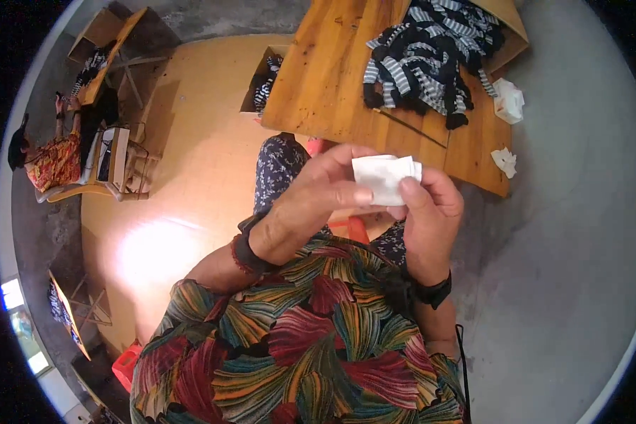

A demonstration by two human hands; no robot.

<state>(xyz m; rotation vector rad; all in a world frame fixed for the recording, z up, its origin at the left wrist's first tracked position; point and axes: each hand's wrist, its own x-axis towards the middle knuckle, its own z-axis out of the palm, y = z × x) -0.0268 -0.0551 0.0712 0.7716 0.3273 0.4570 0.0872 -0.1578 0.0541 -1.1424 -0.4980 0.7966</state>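
Observation:
Between my two hands, just off the near edge of the wooden table (325, 78), I hold a white folded tissue (383, 180). My left hand (318, 187) pinches its left side, thumb on the front and fingers behind. My right hand (431, 212) grips the right side, with the thumb pressed on the lower right corner. The fingers behind the tissue are partly hidden. On the table beyond lies a heap of black, grey and white striped knit pieces (431, 63). A thin dark stick (410, 127) rests in front of the heap.
A cardboard box (512, 35) stands behind the heap. A white tissue pack (509, 101) and a crumpled tissue (504, 162) lie by the table's right edge, near the grey wall. Another box (251, 92) sits left of the table. A person (53, 162) works at a table far left.

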